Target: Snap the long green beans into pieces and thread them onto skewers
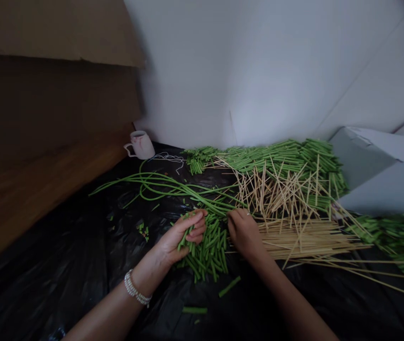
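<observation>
My left hand, a beaded bracelet on its wrist, is curled around a few cut garlic scape pieces. It is over a loose pile of short green pieces. My right hand, with a ring on one finger, is closed and turned down between that pile and the bamboo skewers; its fingertips are hidden, so I cannot make out what is in them. Several long, uncut garlic scapes curve from the left and end near my right hand. Two single pieces lie closer to me, one a cut scape.
Skewered rows of garlic scapes lie along the wall, with crisscrossed skewers in front. More green rows lie at right beside a white box. A mug and white string are far left. Black plastic sheeting covers the surface.
</observation>
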Demonstrator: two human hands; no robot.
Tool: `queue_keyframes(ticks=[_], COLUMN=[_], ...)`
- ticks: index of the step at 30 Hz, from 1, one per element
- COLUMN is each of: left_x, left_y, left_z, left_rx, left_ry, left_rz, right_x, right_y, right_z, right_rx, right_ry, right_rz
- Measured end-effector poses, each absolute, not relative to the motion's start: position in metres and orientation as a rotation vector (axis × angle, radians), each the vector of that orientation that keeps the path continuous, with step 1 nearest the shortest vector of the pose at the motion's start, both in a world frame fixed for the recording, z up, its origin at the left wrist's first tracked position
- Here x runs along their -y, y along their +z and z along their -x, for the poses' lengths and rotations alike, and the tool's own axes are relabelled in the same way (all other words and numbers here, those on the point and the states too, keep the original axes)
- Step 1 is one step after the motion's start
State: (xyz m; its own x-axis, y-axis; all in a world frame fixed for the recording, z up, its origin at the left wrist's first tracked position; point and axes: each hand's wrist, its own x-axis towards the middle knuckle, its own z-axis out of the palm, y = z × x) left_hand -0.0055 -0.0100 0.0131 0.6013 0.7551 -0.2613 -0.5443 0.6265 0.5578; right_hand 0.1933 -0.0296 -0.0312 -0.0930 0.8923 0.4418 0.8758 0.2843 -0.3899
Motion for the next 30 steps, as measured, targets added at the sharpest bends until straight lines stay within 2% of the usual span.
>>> queue_keyframes(ticks=[7, 13, 16, 22, 25, 30], left_x=[0.013, 0.013, 0.017, 0.027, 0.027, 0.025], left_y=[0.012, 0.012, 0.016, 0.025, 0.025, 0.02], left_z=[-0.001, 0.0, 0.006, 0.011, 0.007, 0.0], left_rx=[-0.752, -0.722, -0.652, -0.487, -0.549, -0.654], left_ry=[0.844, 0.89, 0.792, 0.194, 0.225, 0.539], left_rz=[-0.66, -0.681, -0.768, -1.067, -1.067, -0.916], right_x=[0.044, 0.051, 0.048, 0.048, 0.049, 0.046], right_y=[0.015, 0.019, 0.012, 0.006, 0.008, 0.012], right_z=[-0.182, -0.176, -0.177, -0.176, -0.176, -0.184], right_rx=[1.224, 1.223, 1.162, 1.1, 0.963, 0.829], right_ry=[0.887, 1.297, 1.399, 1.65, 1.612, 1.476], right_rz=[1.249, 1.083, 1.039, 0.938, 0.923, 0.903])
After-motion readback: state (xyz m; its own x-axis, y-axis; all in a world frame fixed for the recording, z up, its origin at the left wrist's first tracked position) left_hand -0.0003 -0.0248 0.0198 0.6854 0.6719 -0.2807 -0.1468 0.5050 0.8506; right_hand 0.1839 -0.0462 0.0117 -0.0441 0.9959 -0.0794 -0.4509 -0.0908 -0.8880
